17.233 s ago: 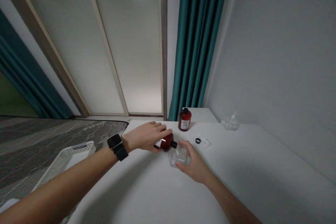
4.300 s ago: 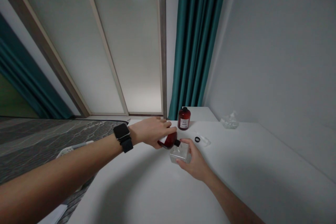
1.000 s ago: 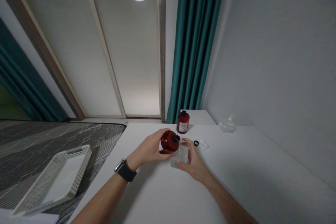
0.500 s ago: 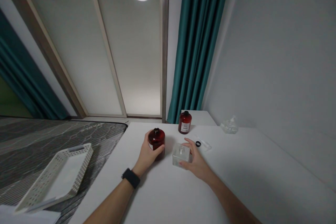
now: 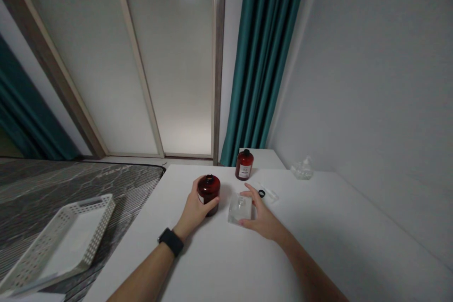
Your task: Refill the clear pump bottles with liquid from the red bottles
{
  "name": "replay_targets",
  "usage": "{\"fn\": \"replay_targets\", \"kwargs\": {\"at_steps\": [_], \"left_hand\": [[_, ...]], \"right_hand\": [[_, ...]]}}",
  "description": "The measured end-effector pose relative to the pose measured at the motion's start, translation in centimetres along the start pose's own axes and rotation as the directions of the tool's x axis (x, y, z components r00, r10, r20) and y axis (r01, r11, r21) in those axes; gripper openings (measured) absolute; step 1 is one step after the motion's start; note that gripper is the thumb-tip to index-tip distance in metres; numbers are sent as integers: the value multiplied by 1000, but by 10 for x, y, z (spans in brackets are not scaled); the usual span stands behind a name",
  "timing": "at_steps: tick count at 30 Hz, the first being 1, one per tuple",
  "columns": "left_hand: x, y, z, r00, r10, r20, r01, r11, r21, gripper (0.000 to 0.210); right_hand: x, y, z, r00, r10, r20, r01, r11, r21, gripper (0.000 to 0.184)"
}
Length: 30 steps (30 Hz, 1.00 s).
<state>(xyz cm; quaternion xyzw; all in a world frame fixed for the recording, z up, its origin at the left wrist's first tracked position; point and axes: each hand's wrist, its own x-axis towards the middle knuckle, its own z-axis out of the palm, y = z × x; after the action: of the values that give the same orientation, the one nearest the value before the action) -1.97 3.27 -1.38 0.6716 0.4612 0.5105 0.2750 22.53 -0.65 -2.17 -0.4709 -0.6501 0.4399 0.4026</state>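
My left hand (image 5: 192,211) is wrapped round a dark red glass bottle (image 5: 209,184), which stands upright on the white table. Its neck is uncapped, and most of its label is behind my fingers. In my right hand (image 5: 262,219), thumb and fingers grip the right side of a square clear glass bottle (image 5: 238,210). The two bottles stand a small gap apart. Just beyond my right fingers lie a black ring (image 5: 261,193) and a thin clear plastic piece (image 5: 272,194). A second red bottle (image 5: 244,165), with a white label and dark top, stands farther back.
Crumpled clear plastic (image 5: 302,169) sits at the table's (image 5: 226,264) back right, by the wall. To the left, below the table edge, a white perforated basket (image 5: 92,240) rests on a grey patterned surface. A teal curtain (image 5: 264,66) hangs behind.
The view has turned slightly, so the table and things on it appear a little farther left. Both hands keep their grips on the same bottles.
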Motion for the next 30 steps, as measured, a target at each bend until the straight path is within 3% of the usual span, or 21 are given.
{"fn": "replay_targets", "kwargs": {"at_steps": [7, 14, 21, 23, 25, 27, 30], "left_hand": [[5, 0, 1, 1000, -9, 28, 9, 1000, -15, 68], [9, -8, -4, 997, 75, 22, -76, 996, 45, 70], [10, -16, -3, 996, 83, 42, -86, 992, 96, 75], [9, -18, -4, 992, 128, -3, -126, 979, 161, 85], [5, -15, -6, 965, 248, -88, -216, 939, 269, 89], [-1, -6, -9, 898, 416, -141, -337, 858, 387, 81], [-12, 13, -11, 813, 580, -50, -492, 731, 473, 62]], "right_hand": [[3, 2, -4, 973, -190, -127, 187, 982, -39, 64], [-1, 0, 0, 989, -94, -111, 82, 991, -103, 85], [0, 0, -3, 995, -75, -72, 70, 995, -70, 86], [0, 0, -5, 996, -69, -61, 64, 995, -82, 85], [-1, 1, -8, 997, -65, -51, 60, 994, -94, 84], [-2, 2, -10, 995, -85, -60, 78, 991, -107, 80], [-1, 1, -16, 975, -185, -124, 165, 974, -158, 63]]}}
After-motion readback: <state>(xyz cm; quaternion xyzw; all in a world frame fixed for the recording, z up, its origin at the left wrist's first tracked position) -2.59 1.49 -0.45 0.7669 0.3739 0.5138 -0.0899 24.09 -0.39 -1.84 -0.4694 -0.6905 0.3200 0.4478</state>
